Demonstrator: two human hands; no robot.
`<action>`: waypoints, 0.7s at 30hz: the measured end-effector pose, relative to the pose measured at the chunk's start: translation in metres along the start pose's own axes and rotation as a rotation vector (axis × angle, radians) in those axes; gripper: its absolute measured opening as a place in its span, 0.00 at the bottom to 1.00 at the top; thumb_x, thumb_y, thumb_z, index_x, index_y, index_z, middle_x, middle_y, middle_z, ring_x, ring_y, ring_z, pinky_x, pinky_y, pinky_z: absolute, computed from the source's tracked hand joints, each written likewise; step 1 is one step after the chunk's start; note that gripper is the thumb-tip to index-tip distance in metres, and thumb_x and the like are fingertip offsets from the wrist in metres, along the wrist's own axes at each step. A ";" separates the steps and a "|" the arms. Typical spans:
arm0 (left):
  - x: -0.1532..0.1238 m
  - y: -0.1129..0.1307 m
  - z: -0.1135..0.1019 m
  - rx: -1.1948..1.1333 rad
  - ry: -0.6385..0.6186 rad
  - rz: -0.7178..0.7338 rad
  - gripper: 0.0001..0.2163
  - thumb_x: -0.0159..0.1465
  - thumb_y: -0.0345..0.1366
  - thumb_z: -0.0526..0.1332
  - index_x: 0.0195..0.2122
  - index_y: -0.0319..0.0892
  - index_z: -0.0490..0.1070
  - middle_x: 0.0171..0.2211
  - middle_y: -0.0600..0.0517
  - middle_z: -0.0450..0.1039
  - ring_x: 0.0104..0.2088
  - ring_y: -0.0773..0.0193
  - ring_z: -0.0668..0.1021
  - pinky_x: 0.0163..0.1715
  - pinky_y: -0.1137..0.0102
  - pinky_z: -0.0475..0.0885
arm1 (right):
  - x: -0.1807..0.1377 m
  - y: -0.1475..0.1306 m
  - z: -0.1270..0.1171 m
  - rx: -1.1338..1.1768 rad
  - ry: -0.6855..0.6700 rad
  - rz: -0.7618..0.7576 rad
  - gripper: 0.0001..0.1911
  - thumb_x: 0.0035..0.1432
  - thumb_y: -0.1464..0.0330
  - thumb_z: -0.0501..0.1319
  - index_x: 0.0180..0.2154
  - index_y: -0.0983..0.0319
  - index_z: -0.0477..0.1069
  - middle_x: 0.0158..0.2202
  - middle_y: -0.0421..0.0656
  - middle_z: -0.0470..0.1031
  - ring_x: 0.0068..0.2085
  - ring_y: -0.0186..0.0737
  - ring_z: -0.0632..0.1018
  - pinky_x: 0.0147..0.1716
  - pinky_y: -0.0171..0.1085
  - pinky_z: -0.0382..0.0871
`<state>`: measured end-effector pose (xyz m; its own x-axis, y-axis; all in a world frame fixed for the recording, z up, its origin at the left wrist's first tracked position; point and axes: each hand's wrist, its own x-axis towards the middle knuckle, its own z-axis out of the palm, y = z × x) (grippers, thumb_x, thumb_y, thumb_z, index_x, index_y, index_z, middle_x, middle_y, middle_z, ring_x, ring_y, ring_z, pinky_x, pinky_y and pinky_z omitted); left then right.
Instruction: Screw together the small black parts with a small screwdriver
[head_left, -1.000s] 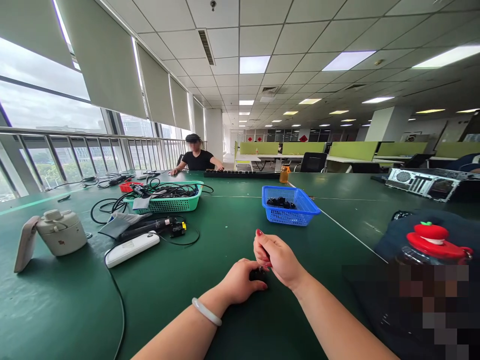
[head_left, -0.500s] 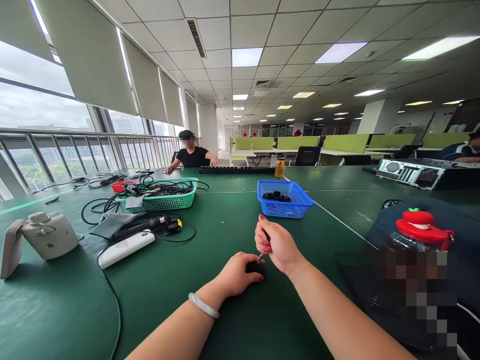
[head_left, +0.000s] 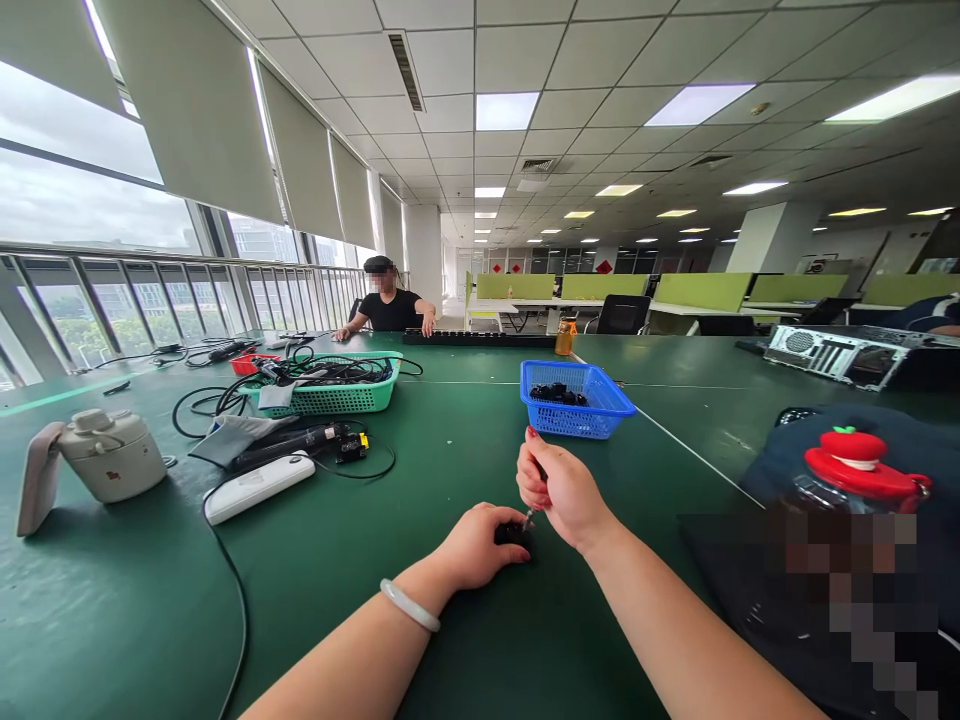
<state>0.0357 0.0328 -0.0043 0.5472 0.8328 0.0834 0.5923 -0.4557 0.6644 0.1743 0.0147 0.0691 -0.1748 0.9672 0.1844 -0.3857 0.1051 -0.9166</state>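
My left hand point(head_left: 480, 545) is closed around a small rounded black object point(head_left: 511, 534), pressing it down on the green tabletop point(head_left: 420, 490). Fingers cover much of it, so its kind is unclear. In a fist, my right hand point(head_left: 561, 490) grips a screwdriver point(head_left: 530, 519) with a dark handle, mostly hidden by the fingers. Its thin metal shaft slants down to the right edge of the black object. Whether the tip sits in a screw is too small to see.
Beyond my hands stands a blue basket point(head_left: 615, 415) with small black parts. Cables fill a green basket point(head_left: 330, 400) further left. A white power strip point(head_left: 260, 488), a beige bottle point(head_left: 112, 460) and a red-lidded jar point(head_left: 855, 465) flank me. A person point(head_left: 390, 308) sits across the table.
The view has shifted slightly, so the surroundings appear a little further right. Both hands keep the same grips, with the screwdriver still against the black object.
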 end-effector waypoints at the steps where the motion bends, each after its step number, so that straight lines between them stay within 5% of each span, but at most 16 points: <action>1: 0.000 0.000 0.000 0.002 0.002 0.001 0.20 0.53 0.39 0.68 0.48 0.48 0.76 0.43 0.51 0.76 0.44 0.57 0.74 0.48 0.66 0.68 | 0.000 0.000 0.000 -0.007 0.001 -0.004 0.31 0.48 0.45 0.65 0.14 0.60 0.55 0.11 0.30 0.50 0.13 0.23 0.50 0.14 0.30 0.43; 21: -0.001 0.002 0.000 0.001 0.004 -0.012 0.20 0.53 0.39 0.68 0.48 0.47 0.76 0.43 0.51 0.76 0.44 0.57 0.74 0.47 0.66 0.68 | -0.002 0.003 0.001 -0.071 -0.051 0.010 0.30 0.52 0.47 0.62 0.15 0.60 0.54 0.10 0.30 0.48 0.13 0.23 0.49 0.13 0.30 0.40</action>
<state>0.0360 0.0309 -0.0029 0.5374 0.8397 0.0782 0.5997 -0.4458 0.6645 0.1729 0.0130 0.0663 -0.2246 0.9554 0.1916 -0.3186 0.1138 -0.9410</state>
